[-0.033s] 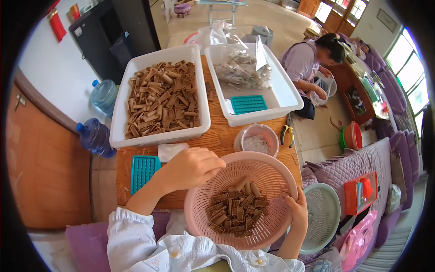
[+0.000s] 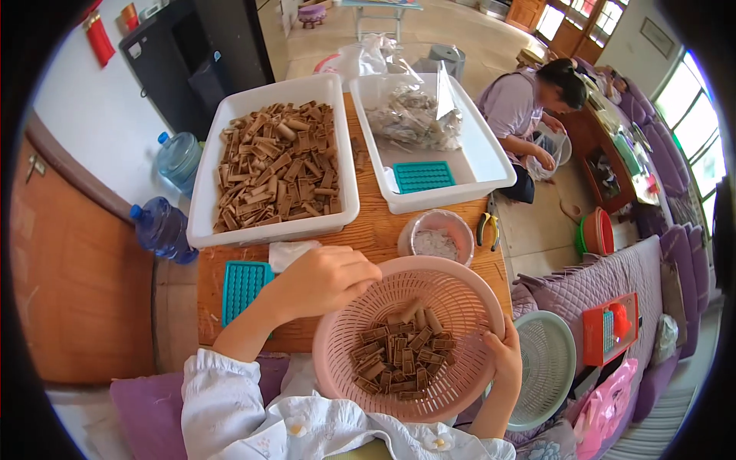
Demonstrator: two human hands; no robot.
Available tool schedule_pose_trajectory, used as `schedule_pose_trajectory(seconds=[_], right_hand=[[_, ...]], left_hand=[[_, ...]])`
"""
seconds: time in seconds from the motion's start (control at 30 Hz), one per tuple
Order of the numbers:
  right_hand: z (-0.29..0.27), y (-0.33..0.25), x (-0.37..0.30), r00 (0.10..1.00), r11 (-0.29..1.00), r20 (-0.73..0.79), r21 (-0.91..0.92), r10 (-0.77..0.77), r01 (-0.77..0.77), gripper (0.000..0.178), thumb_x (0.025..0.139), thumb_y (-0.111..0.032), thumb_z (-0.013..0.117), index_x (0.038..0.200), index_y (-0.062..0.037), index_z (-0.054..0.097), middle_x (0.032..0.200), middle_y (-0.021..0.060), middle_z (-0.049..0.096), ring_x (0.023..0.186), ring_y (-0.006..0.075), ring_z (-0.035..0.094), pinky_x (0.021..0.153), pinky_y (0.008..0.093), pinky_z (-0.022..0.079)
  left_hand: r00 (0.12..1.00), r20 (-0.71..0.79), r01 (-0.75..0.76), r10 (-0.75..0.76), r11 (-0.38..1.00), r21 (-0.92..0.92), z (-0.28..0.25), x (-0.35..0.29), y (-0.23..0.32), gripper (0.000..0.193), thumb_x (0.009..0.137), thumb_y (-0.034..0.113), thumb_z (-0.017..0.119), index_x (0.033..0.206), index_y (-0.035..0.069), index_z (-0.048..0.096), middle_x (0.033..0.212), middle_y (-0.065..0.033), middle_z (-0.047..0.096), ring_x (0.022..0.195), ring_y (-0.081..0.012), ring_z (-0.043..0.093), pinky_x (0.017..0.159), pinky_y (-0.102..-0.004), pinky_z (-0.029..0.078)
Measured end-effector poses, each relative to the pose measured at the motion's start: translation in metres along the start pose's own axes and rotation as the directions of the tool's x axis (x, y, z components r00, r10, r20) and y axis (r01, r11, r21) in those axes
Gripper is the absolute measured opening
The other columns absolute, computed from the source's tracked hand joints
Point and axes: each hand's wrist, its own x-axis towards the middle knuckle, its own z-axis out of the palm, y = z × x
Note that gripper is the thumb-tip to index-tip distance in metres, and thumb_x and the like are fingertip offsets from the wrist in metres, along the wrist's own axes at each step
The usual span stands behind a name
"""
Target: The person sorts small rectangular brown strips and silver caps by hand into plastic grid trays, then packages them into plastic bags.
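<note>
A round pink basket (image 2: pixel 460 287) sits in front of me at the near edge of the wooden table (image 2: pixel 376 230), holding several small brown ribbed pieces (image 2: pixel 399 353). My left hand (image 2: pixel 326 280) lies over its upper left rim with the fingers curled down onto it. My right hand (image 2: pixel 502 356) grips the rim on the right side. Beyond the basket stands a white tray (image 2: pixel 201 207) heaped with the same brown pieces (image 2: pixel 276 161). A teal grid mould (image 2: pixel 244 287) lies flat on the table just left of my left wrist.
A second white tray (image 2: pixel 479 157) holds a clear bag and another teal grid (image 2: pixel 423 176). A small metal bowl (image 2: pixel 437 238) and pliers (image 2: pixel 487 226) lie near it. Two blue water bottles (image 2: pixel 162 228) stand left; a pale basket (image 2: pixel 546 368) lies right. Another person (image 2: pixel 529 100) sits beyond.
</note>
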Motion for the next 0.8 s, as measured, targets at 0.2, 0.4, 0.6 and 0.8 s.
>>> schedule_pose_trajectory(seconds=[0.2, 0.4, 0.6, 0.8], right_hand=[[0.005, 0.000, 0.002, 1.000, 1.000, 0.013, 0.016, 0.022, -0.023, 0.038, 0.076, 0.002, 0.055, 0.114, 0.0006, 0.048, 0.092, 0.0000, 0.051, 0.081, 0.0062, 0.047, 0.072, 0.0204, 0.039], [0.014, -0.008, 0.006, 0.998, 0.998, -0.003, 0.014, 0.060, -0.060, 0.038, 0.076, 0.003, 0.055, 0.114, 0.0008, 0.047, 0.091, -0.0004, 0.051, 0.079, 0.0062, 0.046, 0.072, 0.0199, 0.039], [0.015, -0.008, 0.010, 0.999, 0.999, 0.013, 0.018, 0.036, -0.036, 0.040, 0.074, 0.004, 0.054, 0.114, 0.0008, 0.048, 0.088, -0.0008, 0.050, 0.076, 0.0059, 0.045, 0.070, 0.0185, 0.038], [0.021, -0.009, 0.014, 0.999, 0.999, -0.009, -0.014, 0.041, -0.041, 0.040, 0.073, 0.003, 0.055, 0.113, 0.0008, 0.049, 0.086, -0.0014, 0.049, 0.074, 0.0056, 0.044, 0.068, 0.0179, 0.036]], left_hand=[[0.964, -0.057, 0.265, -0.261, 0.960, 0.084, -0.028, -0.003, -0.032, 0.015, 0.076, 0.000, 0.054, 0.088, 0.003, 0.062, 0.083, -0.0115, 0.063, 0.076, -0.0236, 0.062, 0.069, -0.0337, 0.050], [0.701, -0.163, 0.703, -0.694, 0.635, 0.320, -0.091, -0.011, -0.131, 0.028, 0.076, -0.003, 0.043, 0.098, 0.005, 0.060, 0.095, -0.0132, 0.064, 0.088, -0.0291, 0.061, 0.078, -0.0368, 0.047], [0.466, -0.320, 0.857, -0.825, 0.331, 0.394, -0.131, -0.051, -0.244, 0.024, 0.081, 0.005, 0.045, 0.100, 0.006, 0.059, 0.097, -0.0180, 0.062, 0.094, -0.0322, 0.059, 0.080, -0.0385, 0.046], [0.358, -0.396, 0.896, -0.846, 0.192, 0.400, -0.069, -0.031, -0.253, 0.041, 0.093, 0.028, 0.037, 0.129, 0.010, 0.038, 0.121, -0.0238, 0.049, 0.111, -0.0358, 0.049, 0.095, -0.0413, 0.038]])
